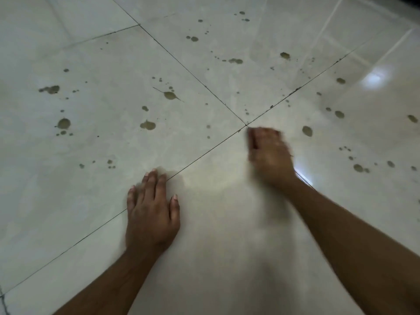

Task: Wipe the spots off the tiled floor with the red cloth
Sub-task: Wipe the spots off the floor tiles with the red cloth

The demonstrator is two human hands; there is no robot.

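Note:
The pale tiled floor [211,235] carries several brownish spots, among them a blot [147,125] at mid left, a tailed one [169,95] above it and one [307,130] just right of my right hand. My left hand [151,212] lies flat on the floor, palm down, holding nothing. My right hand [269,153] is motion-blurred beside the crossing of the grout lines, with its fingers curled down. Only a sliver of the red cloth [254,144] shows between those fingers; the rest is hidden under the hand.
Dark grout lines cross at a point [246,125] by my right fingertips. More spots are scattered at the far middle [236,61], the left [63,123] and the right [358,168]. A bright light glare [373,78] sits at the upper right.

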